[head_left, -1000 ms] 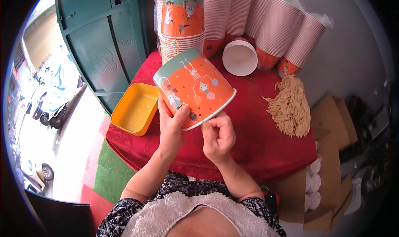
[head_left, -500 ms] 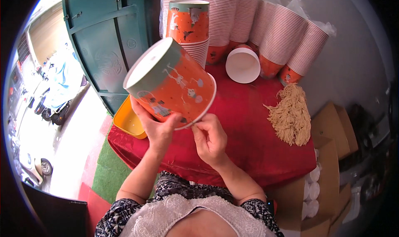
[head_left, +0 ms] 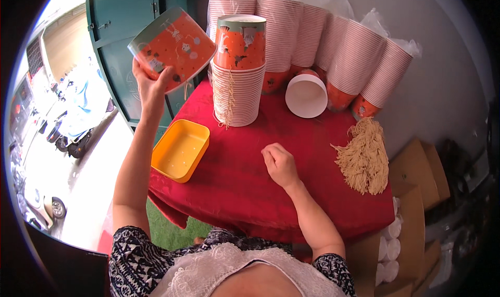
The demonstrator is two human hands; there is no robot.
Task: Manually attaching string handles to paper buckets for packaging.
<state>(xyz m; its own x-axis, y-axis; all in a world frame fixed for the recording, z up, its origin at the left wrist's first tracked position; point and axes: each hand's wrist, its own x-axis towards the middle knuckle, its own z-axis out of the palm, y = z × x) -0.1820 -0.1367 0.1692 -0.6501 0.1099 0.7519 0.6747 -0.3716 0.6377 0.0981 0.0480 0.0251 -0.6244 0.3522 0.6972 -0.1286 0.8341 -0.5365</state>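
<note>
My left hand (head_left: 148,91) is raised on the left, closed round an orange paper bucket (head_left: 179,49) with a green-grey base band and printed figures. The bucket is tilted, and a short beige string hangs from its rim. Just right of it stands a stack of upside-down paper buckets (head_left: 238,96), with beige strings dangling down its side. Over the middle of the red table my right hand (head_left: 281,164) is curled closed. Whatever its fingers hold, if anything, is hidden.
A yellow plastic tray (head_left: 181,146) with small white bits sits at the table's left edge. A bundle of beige strings (head_left: 363,156) lies on the right. A single bucket (head_left: 306,96) lies on its side before tall wrapped stacks (head_left: 276,34). Cardboard boxes (head_left: 416,166) stand at right.
My left hand has carried the bucket up and left, beside the stack. My right hand has come away from the bucket's rim and moved slightly right over the table.
</note>
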